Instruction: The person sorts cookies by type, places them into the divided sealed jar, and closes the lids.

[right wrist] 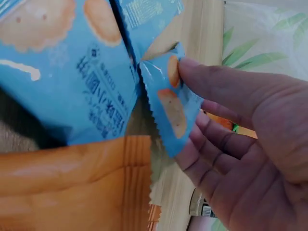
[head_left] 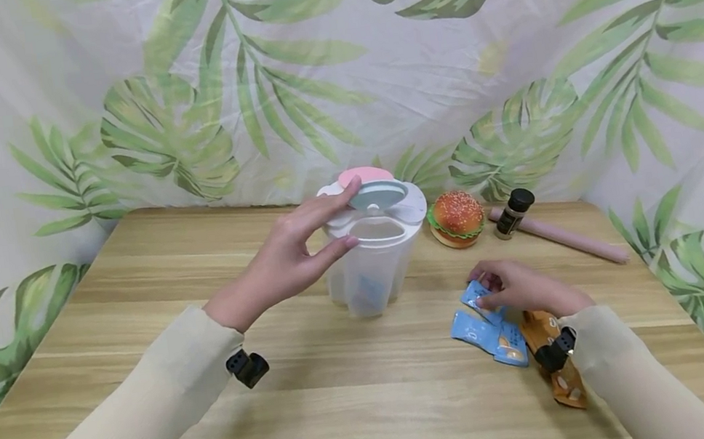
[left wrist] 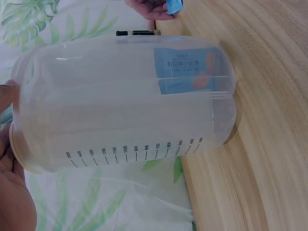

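Note:
A translucent food storage container [head_left: 368, 276] stands upright with its blue-grey lid flap [head_left: 378, 194] raised, baring an opening. My left hand [head_left: 292, 245] holds the lid from the left, index finger at the flap and thumb by the front rim. Through the wall in the left wrist view, a blue biscuit packet [left wrist: 185, 72] shows near the bottom. Between thumb and fingers, my right hand [head_left: 518, 287] pinches another small blue biscuit packet [right wrist: 168, 101]. Other blue packets [head_left: 478, 332] lie just below that hand on the table, next to an orange packet [head_left: 570, 383] partly under the wrist.
Behind the right hand sit a toy hamburger [head_left: 457, 217] and a small black-capped bottle [head_left: 514, 214]. A pink rod [head_left: 579, 239] lies slanting past the bottle. The wooden table [head_left: 323, 413] meets a leaf-patterned cloth [head_left: 307, 71] at its back edge.

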A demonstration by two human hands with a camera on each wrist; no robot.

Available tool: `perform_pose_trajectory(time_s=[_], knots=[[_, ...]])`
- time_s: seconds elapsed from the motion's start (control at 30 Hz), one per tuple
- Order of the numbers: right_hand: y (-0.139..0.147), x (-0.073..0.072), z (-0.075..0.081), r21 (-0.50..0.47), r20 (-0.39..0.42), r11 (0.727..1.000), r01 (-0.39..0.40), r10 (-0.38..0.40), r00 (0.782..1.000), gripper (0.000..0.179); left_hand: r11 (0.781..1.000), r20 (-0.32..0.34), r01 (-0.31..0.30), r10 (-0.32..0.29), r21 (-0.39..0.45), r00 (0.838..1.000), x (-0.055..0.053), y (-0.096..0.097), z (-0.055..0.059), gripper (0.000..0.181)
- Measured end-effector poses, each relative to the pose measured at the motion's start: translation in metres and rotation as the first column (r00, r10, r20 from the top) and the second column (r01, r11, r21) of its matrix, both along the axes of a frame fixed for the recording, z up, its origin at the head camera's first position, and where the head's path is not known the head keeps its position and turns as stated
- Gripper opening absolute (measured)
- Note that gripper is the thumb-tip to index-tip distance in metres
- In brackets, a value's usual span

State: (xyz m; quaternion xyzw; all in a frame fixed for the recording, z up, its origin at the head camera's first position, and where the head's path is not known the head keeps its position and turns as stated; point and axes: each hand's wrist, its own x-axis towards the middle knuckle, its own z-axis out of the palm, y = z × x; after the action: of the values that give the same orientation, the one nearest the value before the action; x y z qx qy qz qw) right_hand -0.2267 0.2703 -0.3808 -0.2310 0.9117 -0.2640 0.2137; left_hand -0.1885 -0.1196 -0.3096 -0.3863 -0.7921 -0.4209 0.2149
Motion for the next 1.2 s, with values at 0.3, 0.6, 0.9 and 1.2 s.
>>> perform_pose_trajectory(time_s=[0.3, 0.6, 0.9, 1.2], knots=[[0.005, 0.000, -0.003, -0.013, -0.098, 0.999, 0.037, -0.038, 0.994, 0.024, 1.000, 0.023, -0.001, 0.002, -0.014, 1.000, 0.000, 0.000, 0.001, 0.067], [0.005, 0.000, 0.005, -0.054, -0.195, 0.998, 0.041, -0.051, 0.979, 0.019, 1.000, 0.018, -0.001, 0.001, -0.003, 1.000, -0.001, -0.001, 0.001, 0.067], [0.000, 0.004, 0.020, -0.179, -0.388, 0.982, 0.060, -0.126, 0.913, 0.013, 1.000, 0.030, -0.007, 0.008, -0.004, 1.000, -0.001, -0.001, -0.001, 0.067], [-0.021, 0.020, 0.069, -0.362, -0.480, 0.932, 0.028, -0.212, 0.851, 0.015, 1.000, 0.018, -0.005, 0.005, -0.004, 1.000, 0.000, 0.000, -0.001, 0.067]])
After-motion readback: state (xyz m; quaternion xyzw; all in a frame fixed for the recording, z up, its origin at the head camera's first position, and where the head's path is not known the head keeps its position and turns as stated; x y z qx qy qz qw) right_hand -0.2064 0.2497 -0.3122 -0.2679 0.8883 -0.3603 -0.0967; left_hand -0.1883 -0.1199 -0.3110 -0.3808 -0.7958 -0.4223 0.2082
